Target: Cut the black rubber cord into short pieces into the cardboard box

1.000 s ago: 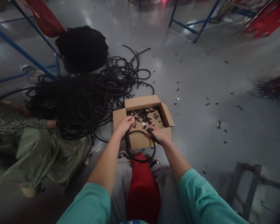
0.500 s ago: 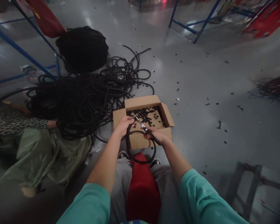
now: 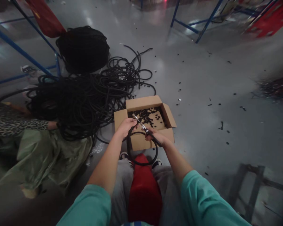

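Note:
My left hand (image 3: 126, 127) is closed around a black hose (image 3: 129, 147), near its end, over the left side of an open cardboard box (image 3: 143, 102). The hose hangs in a loop between my arms. My right hand (image 3: 157, 137) grips the dark handles of a pair of scissors (image 3: 141, 125), whose blades point up and left, close to my left fingertips. Short black pieces (image 3: 147, 116) lie scattered on the bottom of the box. Whether the blades touch the hose is too small to tell.
A large tangle of black hose (image 3: 80, 97) lies left of the box, with a black coil (image 3: 83, 50) behind it. At the left, a person's hand (image 3: 52, 125) touches the tangle. Blue metal frames (image 3: 186, 26) stand farther back.
My left hand and the scissors have shifted very slightly. Both hands keep their holds, and the box has not moved.

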Motion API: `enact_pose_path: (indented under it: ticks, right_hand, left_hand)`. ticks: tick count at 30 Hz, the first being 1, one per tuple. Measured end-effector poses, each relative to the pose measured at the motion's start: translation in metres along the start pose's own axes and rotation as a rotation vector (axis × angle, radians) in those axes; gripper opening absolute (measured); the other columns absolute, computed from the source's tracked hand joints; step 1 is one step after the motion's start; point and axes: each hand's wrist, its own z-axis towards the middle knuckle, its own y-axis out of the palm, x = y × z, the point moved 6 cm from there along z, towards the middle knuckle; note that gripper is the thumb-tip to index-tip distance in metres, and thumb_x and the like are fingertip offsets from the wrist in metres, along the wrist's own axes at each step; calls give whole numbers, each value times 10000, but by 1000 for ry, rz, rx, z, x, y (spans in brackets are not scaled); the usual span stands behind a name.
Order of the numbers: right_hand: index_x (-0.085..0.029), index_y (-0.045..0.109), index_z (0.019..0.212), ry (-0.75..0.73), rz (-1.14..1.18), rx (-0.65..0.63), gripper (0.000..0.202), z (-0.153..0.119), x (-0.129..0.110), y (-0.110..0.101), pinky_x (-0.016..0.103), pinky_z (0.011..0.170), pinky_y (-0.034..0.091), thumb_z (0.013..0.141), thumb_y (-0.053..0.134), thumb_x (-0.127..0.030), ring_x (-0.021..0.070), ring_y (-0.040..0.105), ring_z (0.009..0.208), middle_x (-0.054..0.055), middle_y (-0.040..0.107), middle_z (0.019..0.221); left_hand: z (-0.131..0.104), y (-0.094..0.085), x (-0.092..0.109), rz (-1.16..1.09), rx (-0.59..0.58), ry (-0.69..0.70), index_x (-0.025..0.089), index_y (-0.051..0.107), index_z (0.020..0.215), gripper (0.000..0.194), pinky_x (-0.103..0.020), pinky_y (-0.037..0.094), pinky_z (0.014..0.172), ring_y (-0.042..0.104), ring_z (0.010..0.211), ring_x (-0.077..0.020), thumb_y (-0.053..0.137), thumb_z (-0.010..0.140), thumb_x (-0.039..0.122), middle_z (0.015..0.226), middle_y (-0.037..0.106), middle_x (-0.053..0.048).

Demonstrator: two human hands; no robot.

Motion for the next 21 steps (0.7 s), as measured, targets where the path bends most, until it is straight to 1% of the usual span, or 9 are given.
enact_pose_path:
  ticks: [4, 8, 10, 14, 21]
  right_hand:
    - [-166, 604, 957, 15, -34, 30, 504, 4, 3, -1, 186, 454, 277, 469, 535, -60, 63, 384, 471, -78, 479, 515]
    - [-150, 598, 968, 41, -49, 52, 504, 6, 6, -1, 190, 397, 248, 471, 539, -94, 57, 342, 389, -93, 434, 432]
    - [-145, 600, 972, 44, -31, 73, 503, 7, 5, -1, 189, 381, 232, 474, 543, -109, 54, 326, 364, -97, 416, 398]
    - [-148, 605, 974, 51, 24, 92, 507, 5, 5, -1, 184, 362, 216, 470, 555, -122, 49, 304, 330, -105, 385, 354]
    - [-121, 586, 987, 64, 116, 79, 539, 4, 6, 2, 189, 345, 212, 449, 558, -143, 55, 296, 300, -108, 371, 327]
  left_hand:
    - [1, -3, 2, 53, 9, 19, 111, 472, 632, 206, -174, 275, 371, 412, 364, -27, 625, 676, 242, 548, 561, -5]
    - [3, -5, 4, 98, 62, 42, 117, 471, 669, 159, -182, 281, 385, 404, 355, -29, 588, 700, 219, 548, 554, 7]
    - [4, -6, 4, 121, 82, 79, 124, 472, 706, 151, -183, 291, 400, 407, 365, -31, 593, 690, 213, 552, 547, 21]
    - [6, -10, 3, 217, 133, 172, 137, 474, 733, 213, -177, 301, 425, 413, 397, -30, 646, 622, 195, 542, 519, 52]
    - [5, -14, 7, 338, 181, 214, 134, 523, 743, 152, -192, 326, 441, 426, 401, -47, 604, 626, 189, 538, 530, 43]
